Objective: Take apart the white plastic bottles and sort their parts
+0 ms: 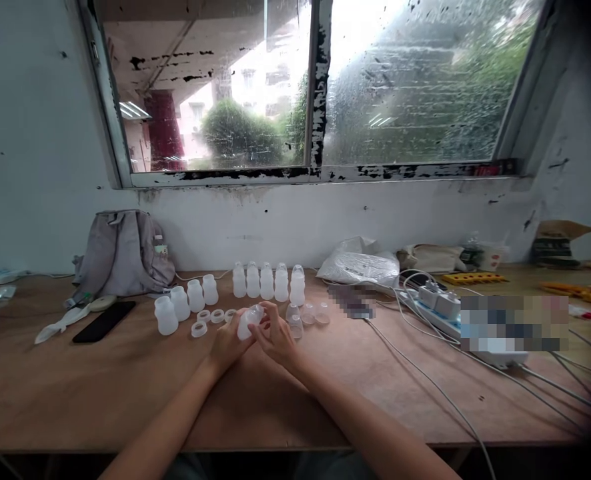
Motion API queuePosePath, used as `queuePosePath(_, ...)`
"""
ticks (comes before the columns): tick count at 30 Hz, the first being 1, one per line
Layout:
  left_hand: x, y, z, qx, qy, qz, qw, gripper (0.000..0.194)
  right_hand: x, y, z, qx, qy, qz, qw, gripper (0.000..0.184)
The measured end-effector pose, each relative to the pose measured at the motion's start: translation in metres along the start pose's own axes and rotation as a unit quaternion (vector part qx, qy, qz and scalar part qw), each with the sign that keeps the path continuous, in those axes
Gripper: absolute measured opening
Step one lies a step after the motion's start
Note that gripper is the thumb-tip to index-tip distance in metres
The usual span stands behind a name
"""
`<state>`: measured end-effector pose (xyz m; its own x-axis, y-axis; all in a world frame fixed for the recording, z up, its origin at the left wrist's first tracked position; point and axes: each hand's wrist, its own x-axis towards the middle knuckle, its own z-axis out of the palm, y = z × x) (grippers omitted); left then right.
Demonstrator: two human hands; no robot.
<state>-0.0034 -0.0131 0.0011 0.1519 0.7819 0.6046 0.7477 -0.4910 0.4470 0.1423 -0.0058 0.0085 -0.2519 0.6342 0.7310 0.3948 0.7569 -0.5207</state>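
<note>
My left hand [224,345] is wrapped round a frosted white baby bottle [244,327], which tilts above the table. The fingers of my right hand [280,340] are closed on its clear top end; they partly hide that part. Left of my hands stand several open frosted bottle bodies [166,316] in a slanting row. Several white collar rings [199,329] lie between them and my left hand. Behind my hands a row of assembled bottles [267,282] stands upright with tops on. Several clear dome-shaped pieces [321,315] sit on the table just right of my right hand.
A black phone [104,322] and a grey backpack [120,253] are on the left of the wooden table [140,400]. A plastic bag [360,262] rests by the wall. A power strip [495,353] with white cables [425,377] lies on the right.
</note>
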Motion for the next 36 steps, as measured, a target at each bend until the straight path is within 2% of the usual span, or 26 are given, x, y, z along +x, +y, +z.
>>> queuePosePath(3,0.0,-0.006,0.002,0.017,-0.009,-0.042,0.999,0.036,0.005,0.004,0.003,0.064,-0.006,0.019,0.998,0.049)
queuePosePath(8,-0.003,-0.007,0.004,-0.014,-0.01,-0.052,0.999,0.033,0.007,0.002,0.004,0.139,-0.05,0.055,0.987,0.051)
queuePosePath(11,-0.004,-0.004,0.003,-0.05,-0.005,-0.057,0.997,0.033,0.006,0.001,0.005,0.158,-0.044,0.067,0.984,0.052)
queuePosePath(15,-0.002,0.01,0.003,-0.126,0.002,-0.072,0.989,0.031,0.016,-0.009,-0.003,0.219,-0.037,0.085,0.971,0.038)
queuePosePath(18,-0.001,0.027,0.002,-0.223,-0.028,-0.082,0.971,0.025,0.026,-0.021,-0.018,0.287,-0.053,0.105,0.951,0.032)
queuePosePath(20,-0.002,0.037,0.0,-0.308,-0.078,-0.087,0.944,0.022,0.029,-0.028,-0.027,0.317,-0.063,0.126,0.938,0.033)
queuePosePath(21,-0.003,0.041,-0.002,-0.369,-0.111,-0.099,0.917,0.022,0.03,-0.03,-0.029,0.331,-0.074,0.138,0.931,0.034)
queuePosePath(24,-0.007,0.043,-0.006,-0.561,-0.187,-0.155,0.792,0.025,0.033,-0.03,-0.032,0.379,-0.103,0.162,0.905,0.037)
queuePosePath(25,-0.008,0.041,-0.005,-0.595,-0.195,-0.171,0.761,0.026,0.036,-0.028,-0.033,0.397,-0.09,0.164,0.898,0.037)
queuePosePath(26,-0.01,0.039,-0.004,-0.606,-0.194,-0.182,0.749,0.027,0.041,-0.024,-0.036,0.416,-0.06,0.164,0.893,0.036)
queuePosePath(29,-0.013,0.032,0.006,-0.599,-0.179,-0.202,0.754,0.028,0.059,-0.008,-0.056,0.445,0.078,0.159,0.878,0.03)
queuePosePath(31,-0.014,0.028,0.011,-0.591,-0.158,-0.213,0.762,0.03,0.066,0.007,-0.074,0.421,0.128,0.167,0.882,0.033)
queuePosePath(34,-0.014,0.025,0.016,-0.574,-0.12,-0.223,0.779,0.031,0.061,0.025,-0.098,0.335,0.124,0.204,0.911,0.042)
queuePosePath(36,-0.013,0.025,0.017,-0.562,-0.105,-0.225,0.789,0.031,0.048,0.034,-0.108,0.243,0.081,0.235,0.938,0.044)
